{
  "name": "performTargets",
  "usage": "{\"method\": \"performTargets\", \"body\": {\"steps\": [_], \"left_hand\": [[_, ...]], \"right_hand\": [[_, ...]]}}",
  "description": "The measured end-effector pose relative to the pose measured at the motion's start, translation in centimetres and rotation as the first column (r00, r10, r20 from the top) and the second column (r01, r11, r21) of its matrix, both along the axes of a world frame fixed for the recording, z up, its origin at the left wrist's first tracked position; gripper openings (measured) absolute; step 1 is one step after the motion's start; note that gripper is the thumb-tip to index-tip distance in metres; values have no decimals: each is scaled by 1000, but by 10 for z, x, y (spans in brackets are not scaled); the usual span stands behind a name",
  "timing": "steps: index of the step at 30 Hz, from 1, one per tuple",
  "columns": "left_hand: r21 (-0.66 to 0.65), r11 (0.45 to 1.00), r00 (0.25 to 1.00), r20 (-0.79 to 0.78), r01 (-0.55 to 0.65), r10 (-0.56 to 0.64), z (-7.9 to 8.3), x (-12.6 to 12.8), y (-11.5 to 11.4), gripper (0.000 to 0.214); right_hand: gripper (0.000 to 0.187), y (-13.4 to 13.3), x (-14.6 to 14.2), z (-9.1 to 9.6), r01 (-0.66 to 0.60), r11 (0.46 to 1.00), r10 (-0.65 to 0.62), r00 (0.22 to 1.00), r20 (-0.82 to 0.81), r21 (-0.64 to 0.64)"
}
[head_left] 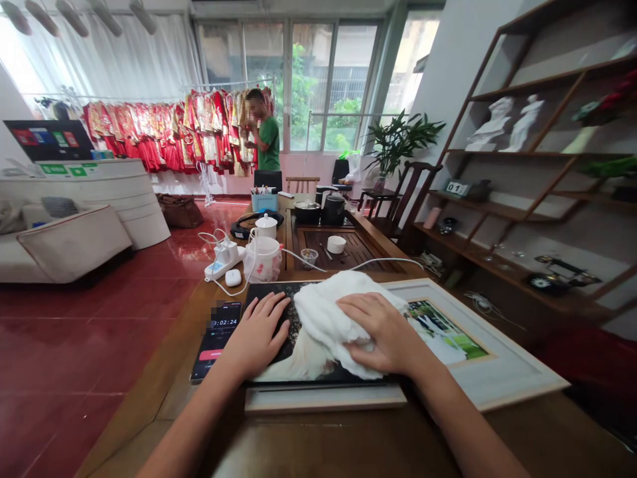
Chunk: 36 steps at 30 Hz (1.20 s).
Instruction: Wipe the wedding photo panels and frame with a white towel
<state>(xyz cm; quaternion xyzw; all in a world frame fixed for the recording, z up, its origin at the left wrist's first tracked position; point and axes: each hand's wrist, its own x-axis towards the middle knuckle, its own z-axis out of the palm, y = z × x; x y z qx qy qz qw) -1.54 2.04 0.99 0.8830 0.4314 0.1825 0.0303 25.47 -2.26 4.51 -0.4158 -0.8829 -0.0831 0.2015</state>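
Observation:
My right hand [381,332] is closed on a bunched white cloth [323,302], which lies over the right part of a dark photo panel [266,289]. A pale dress shape shows in the panel's picture below the cloth. On the panel's left side my left hand [261,332] rests flat, fingers spread. Beneath the panel, a light-framed board [326,398] sticks out toward me. A white-framed wedding photo [502,375] lies to the right, partly under the panel or cloth. Close to my left wrist is a phone [216,342] with a timer on its screen.
Beyond the panel stand a pink-patterned pot [263,259], a white lidded cup [266,226], a power strip [223,259] and a tea tray [348,242] with a small white bowl [336,244]. A white cable crosses there. A person in green [269,143] stands by hanging red garments [144,133].

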Motion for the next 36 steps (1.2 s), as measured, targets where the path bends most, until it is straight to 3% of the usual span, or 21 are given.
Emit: {"method": "performTargets", "body": {"steps": [4,8,10,15,21,27,32,36], "left_hand": [[5,1000,1000,9,3,-3,-1,0,0,42],[9,1000,1000,-1,4,-4,-1,0,0,41],[9,1000,1000,-3,2,-2,0,0,0,41],[9,1000,1000,10,3,-3,0,0,0,42],[15,1000,1000,14,18,-18,0,0,0,42],[9,1000,1000,10,1,-1,-1,1,0,42],[3,1000,1000,-5,9,-9,1,1,0,41],[4,1000,1000,8,0,0,0,1,0,42]], "right_hand": [[47,1,1,-1,76,996,-76,997,-4,54],[52,-2,-4,1,-61,998,61,998,5,-3],[52,-2,-2,2,-73,997,73,997,3,-1],[46,2,4,1,98,994,-98,995,-8,55],[61,-3,-7,1,-120,993,120,993,-23,0],[56,-2,-1,1,14,999,-12,999,-36,40],[62,-3,-5,-1,-112,993,113,992,-50,26],[57,-2,-3,0,-17,998,20,999,-47,63]]}}
